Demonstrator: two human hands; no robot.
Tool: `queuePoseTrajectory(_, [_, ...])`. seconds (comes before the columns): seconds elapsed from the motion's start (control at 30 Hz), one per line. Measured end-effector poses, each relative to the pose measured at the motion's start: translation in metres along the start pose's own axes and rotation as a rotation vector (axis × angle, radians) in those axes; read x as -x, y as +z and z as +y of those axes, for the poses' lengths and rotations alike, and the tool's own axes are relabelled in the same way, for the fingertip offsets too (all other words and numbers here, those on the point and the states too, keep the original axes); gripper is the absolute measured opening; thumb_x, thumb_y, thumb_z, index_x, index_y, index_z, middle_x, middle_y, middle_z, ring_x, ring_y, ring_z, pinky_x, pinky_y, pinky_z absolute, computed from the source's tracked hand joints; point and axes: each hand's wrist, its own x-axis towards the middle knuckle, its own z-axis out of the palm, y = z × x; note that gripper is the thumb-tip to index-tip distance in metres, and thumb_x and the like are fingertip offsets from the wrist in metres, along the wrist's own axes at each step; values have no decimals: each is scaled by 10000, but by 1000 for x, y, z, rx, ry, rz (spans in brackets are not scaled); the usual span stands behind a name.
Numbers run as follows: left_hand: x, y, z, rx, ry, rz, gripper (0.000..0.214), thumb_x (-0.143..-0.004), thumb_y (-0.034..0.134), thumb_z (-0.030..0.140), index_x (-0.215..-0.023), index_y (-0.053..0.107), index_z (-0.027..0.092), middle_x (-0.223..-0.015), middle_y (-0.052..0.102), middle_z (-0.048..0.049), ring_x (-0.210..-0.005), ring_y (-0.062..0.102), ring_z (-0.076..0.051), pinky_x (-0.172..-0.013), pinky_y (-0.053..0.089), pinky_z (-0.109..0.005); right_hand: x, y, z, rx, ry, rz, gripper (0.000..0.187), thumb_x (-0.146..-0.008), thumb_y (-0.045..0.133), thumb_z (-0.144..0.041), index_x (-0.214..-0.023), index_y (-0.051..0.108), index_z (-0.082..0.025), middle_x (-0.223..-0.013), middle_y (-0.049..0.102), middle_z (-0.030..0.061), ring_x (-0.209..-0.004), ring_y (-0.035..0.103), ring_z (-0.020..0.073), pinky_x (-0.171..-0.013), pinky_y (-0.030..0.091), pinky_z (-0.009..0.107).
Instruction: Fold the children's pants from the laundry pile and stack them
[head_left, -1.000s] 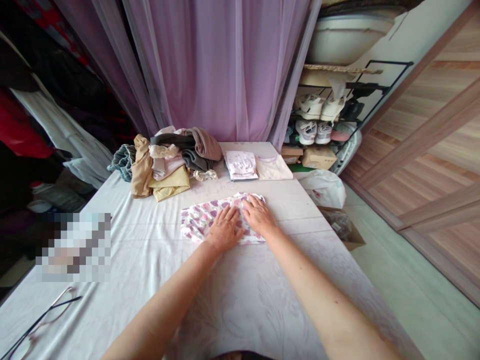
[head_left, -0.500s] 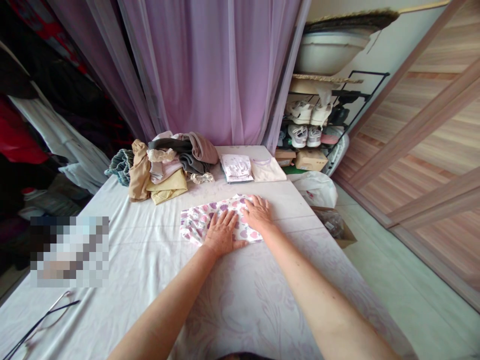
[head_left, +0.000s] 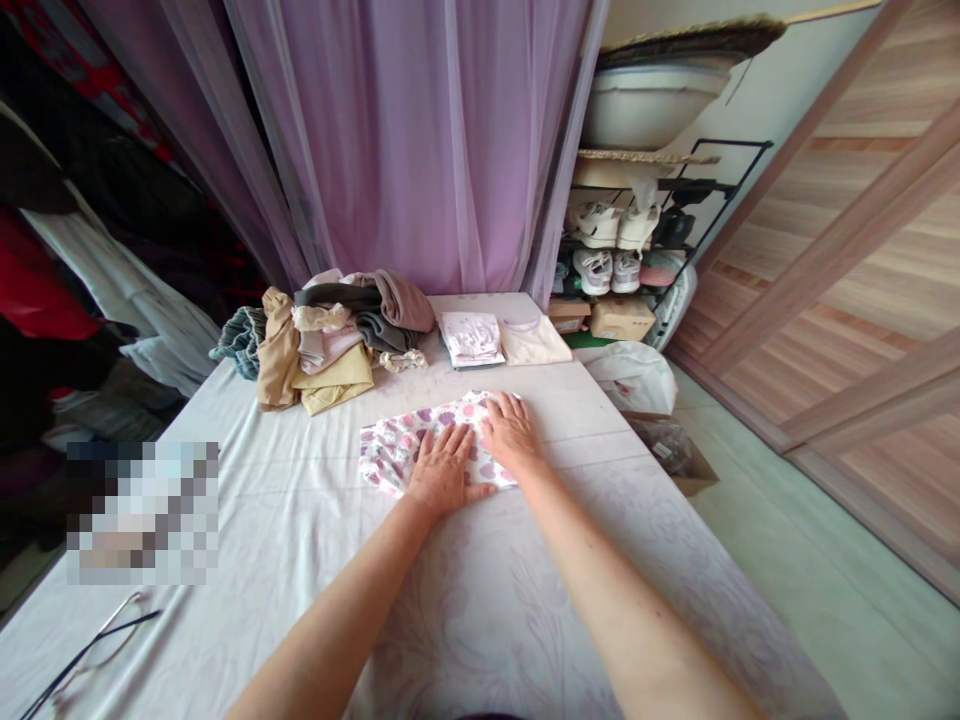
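Note:
A folded white cloth with pink and purple heart-like prints (head_left: 394,452) lies on the bed sheet (head_left: 300,500) in front of me. My left hand (head_left: 444,470) rests flat on its near middle, fingers spread and holding nothing. My right hand (head_left: 511,433) presses on its right part, beside the left hand, also flat and not gripping. Both hands hide the middle of the cloth. Beyond them sits a heap of mixed folded clothes (head_left: 330,340), out of reach of my fingertips.
A wrapped pale packet (head_left: 471,338) and a cream garment (head_left: 534,342) lie at the far bed edge. Eyeglasses (head_left: 97,645) lie at the near left. Off the right edge are a white plastic bag (head_left: 630,376), a cardboard box (head_left: 671,450) and a shoe rack (head_left: 607,250).
The view has shifted slightly. Both hands stay flat on the printed cloth, with little visible movement.

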Motion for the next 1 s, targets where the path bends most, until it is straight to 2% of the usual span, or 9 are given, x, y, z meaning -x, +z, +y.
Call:
queuePoseTrajectory(0.23, [-1,-4,-1,-6,-30,12,822,-862,406,720,-1490,362,192,-1550,369,-113,-1442,296,-323,-1169,246,-540,4,4,0,44,16,10,455,-942,435,-356,-1324,562,-143,-1381,515,173,-1296,401,285,-1127,239,456])
queuePoseTrajectory(0.37, [3,-8,-15,-50,-114,86,652,-940,372,589,-1455,425,193,-1531,403,-113,-1431,326,-304,-1176,248,-520,4,3,0,69,6,26,451,-936,431,-363,-1303,584,-151,-1348,542,165,-1267,429,288,-1117,257,448])
queuePoseTrajectory(0.5, [15,-9,-30,-61,-163,123,636,-932,414,561,-1425,471,162,-1500,446,-128,-1429,326,-315,-1188,234,-513,4,1,1,59,13,11,454,-938,422,-381,-1293,590,-153,-1341,545,163,-1263,428,290,-1116,254,447])
queuePoseTrajectory(0.63, [30,-13,-39,-3,-78,192,520,-949,427,461,-1384,512,188,-1471,485,-117,-1414,355,-290,-1169,287,-501,4,0,1,59,11,-4,459,-942,413,-377,-1301,584,-148,-1349,536,166,-1269,420,292,-1119,246,445])
queuePoseTrajectory(0.7, [38,-21,-49,41,-47,284,430,-967,398,362,-1332,550,195,-1412,546,-108,-1377,410,-251,-1155,320,-462,5,-1,0,73,4,4,459,-941,416,-380,-1301,587,-152,-1348,538,161,-1266,425,291,-1115,253,439])
queuePoseTrajectory(0.8, [56,-36,-76,104,-208,464,361,-961,366,285,-1215,603,185,-1266,639,-113,-1231,540,-223,-1071,418,-409,5,0,1,89,-1,16,456,-937,428,-385,-1294,595,-157,-1339,548,158,-1257,434,295,-1108,266,438])
queuePoseTrajectory(0.87, [70,-45,-96,137,-385,498,321,-928,392,296,-1112,632,189,-1140,684,-106,-1078,614,-231,-973,485,-401,5,1,1,91,-8,18,455,-936,424,-375,-1294,596,-151,-1335,551,164,-1251,437,297,-1102,270,437])
queuePoseTrajectory(0.93, [83,-52,-112,168,-485,427,279,-883,429,317,-1000,657,205,-1046,708,-83,-966,642,-235,-906,511,-395,5,2,2,88,-11,16,453,-936,419,-365,-1294,595,-152,-1336,550,161,-1249,436,293,-1096,271,432])
queuePoseTrajectory(1.0, [93,-54,-121,207,-479,328,239,-842,472,337,-891,674,219,-997,720,-64,-945,650,-235,-907,507,-387,4,5,3,85,-11,12,453,-935,417,-364,-1299,591,-158,-1343,545,152,-1252,430,287,-1094,268,427])
